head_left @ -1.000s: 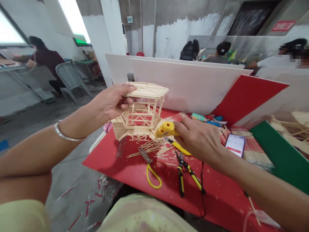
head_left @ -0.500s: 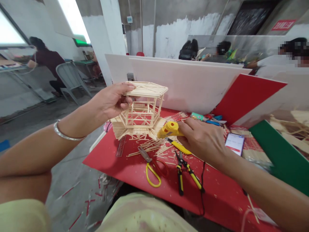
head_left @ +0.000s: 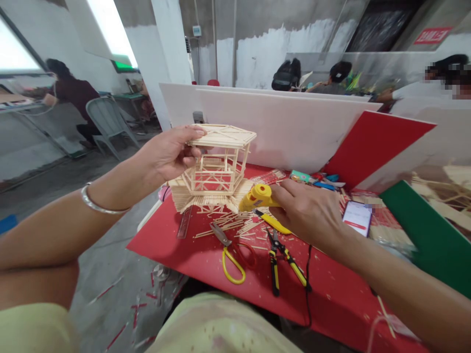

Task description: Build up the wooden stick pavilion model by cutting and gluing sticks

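Observation:
A pale pavilion model [head_left: 215,179] built of thin wooden sticks is held upright over the red board. My left hand [head_left: 176,149] grips its flat top at the left corner, thumb and fingers closed on the edge. In my right hand [head_left: 307,206] is a yellow glue gun [head_left: 257,196], its body pointing left toward the model's flared lower skirt. Whether the nozzle touches the sticks is hidden. Just beneath the glue gun lies a yellow utility knife [head_left: 274,223]. Loose sticks [head_left: 235,225] are scattered below the model.
On the red board [head_left: 221,264] lie scissors [head_left: 230,255] with yellow and red handles, black-yellow pliers [head_left: 285,260] and a clear ruler [head_left: 184,223]. A phone [head_left: 356,218] rests at right near bagged sticks. White panels [head_left: 275,122] stand behind. Other people sit further back.
Both hands, the model and the glue gun keep practically the same positions. Only a very slight shift of the camera view shows.

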Demonstrator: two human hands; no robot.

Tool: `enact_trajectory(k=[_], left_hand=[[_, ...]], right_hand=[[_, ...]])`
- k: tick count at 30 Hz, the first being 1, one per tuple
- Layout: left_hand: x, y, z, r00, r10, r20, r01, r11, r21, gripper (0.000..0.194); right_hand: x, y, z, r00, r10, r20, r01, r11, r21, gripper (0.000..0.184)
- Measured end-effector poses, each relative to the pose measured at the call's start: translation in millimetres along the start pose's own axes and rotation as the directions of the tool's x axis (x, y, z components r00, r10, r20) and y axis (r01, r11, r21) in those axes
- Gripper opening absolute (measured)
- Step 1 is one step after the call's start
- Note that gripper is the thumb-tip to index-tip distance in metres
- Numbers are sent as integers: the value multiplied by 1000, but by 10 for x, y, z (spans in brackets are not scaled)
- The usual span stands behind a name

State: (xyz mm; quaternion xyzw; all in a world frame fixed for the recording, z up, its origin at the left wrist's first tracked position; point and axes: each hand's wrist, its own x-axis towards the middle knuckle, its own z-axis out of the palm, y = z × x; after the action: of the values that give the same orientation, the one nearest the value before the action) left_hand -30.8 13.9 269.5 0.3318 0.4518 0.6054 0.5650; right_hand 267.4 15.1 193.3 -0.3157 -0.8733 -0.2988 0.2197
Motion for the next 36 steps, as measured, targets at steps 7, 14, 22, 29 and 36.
enact_trajectory(k=[7,14,22,29,36], left_hand=[[0,1,-2,1000,16,1,-16,1000,22,34],[29,-7,-21,1000,10,-5,-10,999,32,33],[-18,5,25,1000,17,-23,-16,999,35,34],[-14,0,18,999,22,-26,-21,999,30,33],[25,-8,-16,1000,-6,-12,6,999,35,28]], right_hand=[[-19,17,-14,1000,-3,-13,3,1000,18,21],[-20,19,-9,1000,-12,-11,12,1000,3,19],[10,5,13,1000,9,23,-9,1000,21,22],[-9,27,21,1000,18,12,-19,1000,14,18],[-9,18,41,994,106,39,-104,994,-37,16]])
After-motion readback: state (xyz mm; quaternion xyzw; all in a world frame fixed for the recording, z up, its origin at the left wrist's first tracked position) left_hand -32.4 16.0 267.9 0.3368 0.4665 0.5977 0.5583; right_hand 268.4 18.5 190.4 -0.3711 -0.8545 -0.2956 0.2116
